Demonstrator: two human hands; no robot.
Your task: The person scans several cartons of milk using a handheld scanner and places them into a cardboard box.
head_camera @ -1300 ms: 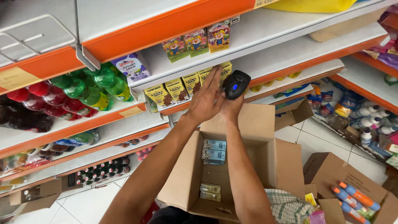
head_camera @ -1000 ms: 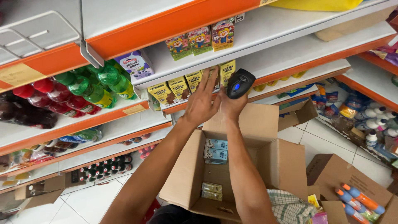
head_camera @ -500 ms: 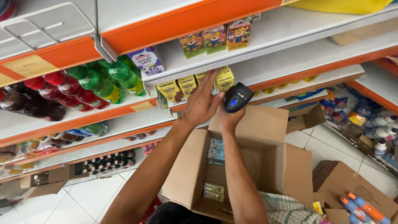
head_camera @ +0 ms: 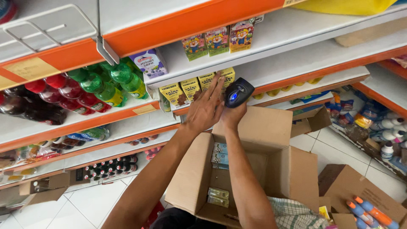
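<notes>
The right hand (head_camera: 232, 116) grips a black handheld scanner (head_camera: 238, 92), while the left hand (head_camera: 205, 108), fingers spread flat and unclenched, touches the yellow drink cartons (head_camera: 191, 89) on the shelf just beyond it. Below both forearms sits an open cardboard box (head_camera: 271, 169) with small cartons inside; green bottles (head_camera: 111, 82) stand left of the hands.

Above the matt brown cardboard box (head_camera: 271, 169) we see our right hand (head_camera: 231, 116) gripping a glossy black plastic scanner (head_camera: 238, 91), beside printed paper drink cartons (head_camera: 190, 88) on a smooth painted metal shelf (head_camera: 296, 59), left of them shiny plastic bottles (head_camera: 106, 85).
</notes>
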